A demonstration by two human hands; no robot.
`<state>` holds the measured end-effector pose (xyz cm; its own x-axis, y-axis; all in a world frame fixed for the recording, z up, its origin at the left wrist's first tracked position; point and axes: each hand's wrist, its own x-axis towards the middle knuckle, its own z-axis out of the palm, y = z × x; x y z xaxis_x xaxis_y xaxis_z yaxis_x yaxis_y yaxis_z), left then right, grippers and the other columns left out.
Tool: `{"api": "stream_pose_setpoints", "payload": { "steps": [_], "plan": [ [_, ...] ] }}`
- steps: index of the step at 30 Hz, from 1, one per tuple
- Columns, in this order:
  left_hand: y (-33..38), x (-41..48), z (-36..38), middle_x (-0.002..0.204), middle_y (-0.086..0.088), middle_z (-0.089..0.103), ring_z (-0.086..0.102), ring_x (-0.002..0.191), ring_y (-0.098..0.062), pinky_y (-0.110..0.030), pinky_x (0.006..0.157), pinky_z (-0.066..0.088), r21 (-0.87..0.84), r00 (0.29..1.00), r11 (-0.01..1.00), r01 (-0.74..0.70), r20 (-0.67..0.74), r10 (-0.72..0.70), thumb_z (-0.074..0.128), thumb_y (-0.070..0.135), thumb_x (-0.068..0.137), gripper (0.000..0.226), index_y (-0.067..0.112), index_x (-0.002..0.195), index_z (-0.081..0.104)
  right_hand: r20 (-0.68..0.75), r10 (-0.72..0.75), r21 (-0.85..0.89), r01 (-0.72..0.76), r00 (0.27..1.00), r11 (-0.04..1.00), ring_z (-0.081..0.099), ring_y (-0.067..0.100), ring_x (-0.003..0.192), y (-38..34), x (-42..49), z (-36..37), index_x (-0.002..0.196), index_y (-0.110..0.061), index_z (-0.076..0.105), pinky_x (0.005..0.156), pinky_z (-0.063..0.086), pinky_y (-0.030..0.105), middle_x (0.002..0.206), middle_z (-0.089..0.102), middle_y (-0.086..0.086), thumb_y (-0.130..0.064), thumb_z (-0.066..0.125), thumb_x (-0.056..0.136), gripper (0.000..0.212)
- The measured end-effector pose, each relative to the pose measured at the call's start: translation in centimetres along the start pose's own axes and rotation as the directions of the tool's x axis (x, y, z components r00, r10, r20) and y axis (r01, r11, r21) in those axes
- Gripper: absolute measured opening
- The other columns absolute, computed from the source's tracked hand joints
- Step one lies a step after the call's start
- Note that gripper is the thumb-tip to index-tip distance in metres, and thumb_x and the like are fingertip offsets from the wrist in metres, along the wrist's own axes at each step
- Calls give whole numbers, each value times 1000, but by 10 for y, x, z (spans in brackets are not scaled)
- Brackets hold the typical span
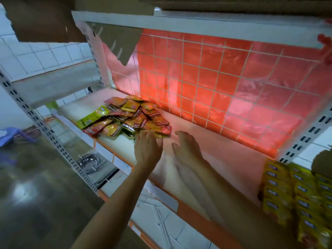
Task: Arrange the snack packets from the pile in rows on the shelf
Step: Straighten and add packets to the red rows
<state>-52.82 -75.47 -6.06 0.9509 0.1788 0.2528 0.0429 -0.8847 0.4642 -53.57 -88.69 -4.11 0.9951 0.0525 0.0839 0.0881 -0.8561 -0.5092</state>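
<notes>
A pile of red, yellow and green snack packets (129, 117) lies at the left end of the white shelf (224, 159). My left hand (148, 147) reaches over the shelf with fingers spread, its fingertips at the near edge of the pile. My right hand (186, 146) hovers just to the right of the pile, fingers relaxed and slightly curled, holding nothing. Both hands are blurred by motion.
Red plastic over a wire grid (215, 78) backs the shelf. Rows of yellow packets (296, 194) stand on the neighbouring shelf at the right. A perforated metal upright (45, 126) stands at the left. Another shelf board (179, 22) hangs overhead.
</notes>
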Motion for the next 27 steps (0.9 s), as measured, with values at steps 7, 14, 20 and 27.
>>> {"api": "stream_pose_setpoints", "payload": {
  "steps": [7, 14, 20, 27],
  "plan": [
    [-57, 79, 1, 100, -17, 63, 57, 99, -36, -42, 87, 42, 30, 989, 998, 55, -136, -50, 53, 20, 93, 18, 4, 98, 61, -14, -33, 22, 33, 999, 999, 58, 31, 105, -35, 72, 25, 121, -14, 64, 86, 48, 36, 120, 62, 13, -20, 54, 90, 33],
    [-67, 95, 1, 110, -18, 57, 53, 106, -33, -40, 83, 45, 123, 975, 967, 224, -29, -222, 61, 39, 90, 38, 6, 108, 53, 88, -36, -123, 46, 995, 991, 43, 30, 121, -36, 87, 61, 132, -26, 51, 97, 41, 39, 136, 47, 4, -28, 53, 90, 42],
    [-60, 88, -1, 114, -18, 63, 58, 108, -33, -36, 82, 43, -137, 968, 958, 253, 31, -251, 73, 36, 82, 58, -1, 122, 53, 87, 80, -170, -65, 993, 983, 37, 38, 126, -33, 86, 57, 138, -17, 38, 100, 39, 44, 139, 39, 19, -41, 57, 88, 59],
    [-51, 59, 1, 57, -6, 54, 48, 57, -22, -32, 53, 33, -478, 950, 821, 313, 143, -278, 59, 32, 92, 38, 5, 65, 57, 57, 50, -82, -45, 997, 996, 59, 34, 94, -30, 54, 33, 109, -15, 64, 69, 43, 32, 104, 67, 12, -27, 49, 88, 29]
  ]
}}
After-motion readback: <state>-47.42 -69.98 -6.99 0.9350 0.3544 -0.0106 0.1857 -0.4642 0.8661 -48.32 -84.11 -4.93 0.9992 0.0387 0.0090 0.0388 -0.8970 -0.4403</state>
